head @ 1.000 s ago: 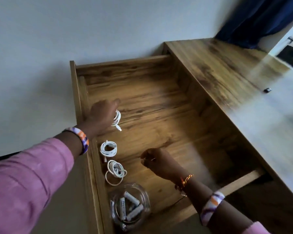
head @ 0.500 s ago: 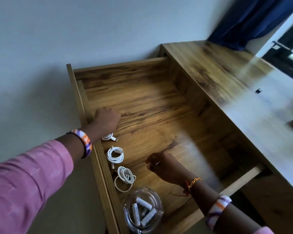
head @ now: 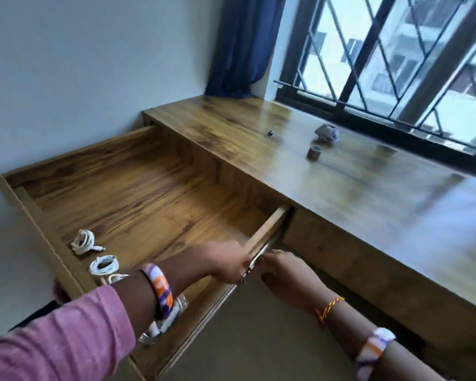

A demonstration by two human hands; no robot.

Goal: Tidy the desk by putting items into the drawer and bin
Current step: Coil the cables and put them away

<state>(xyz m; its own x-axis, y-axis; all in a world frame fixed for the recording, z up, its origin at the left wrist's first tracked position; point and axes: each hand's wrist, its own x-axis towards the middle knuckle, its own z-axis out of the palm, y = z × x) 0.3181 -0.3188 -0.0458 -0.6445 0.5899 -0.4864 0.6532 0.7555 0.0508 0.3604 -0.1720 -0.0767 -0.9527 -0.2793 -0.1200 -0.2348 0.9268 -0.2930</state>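
Observation:
The wooden drawer (head: 138,204) stands pulled out from the desk (head: 368,204). Along its left wall lie coiled white cables (head: 84,242) (head: 105,265), and a third is partly hidden by my left arm. A glass bowl of batteries (head: 173,314) peeks out under my left wrist. My left hand (head: 226,262) grips the drawer's right side wall near its front. My right hand (head: 286,273) is just outside that wall, fingers at the metal rail; its grip is blurred. On the desk lie a crumpled paper (head: 327,132), a small tape roll (head: 314,153) and a tiny black item (head: 271,133).
A barred window (head: 396,64) runs along the desk's far edge, with a blue curtain (head: 239,50) in the corner. A white wall is on the left of the drawer. Bare floor (head: 245,339) shows below the drawer front.
My left hand let go of a cable coil by the left wall and crossed to the drawer's right side. My right hand moved out of the drawer to that side. The view swung toward the window.

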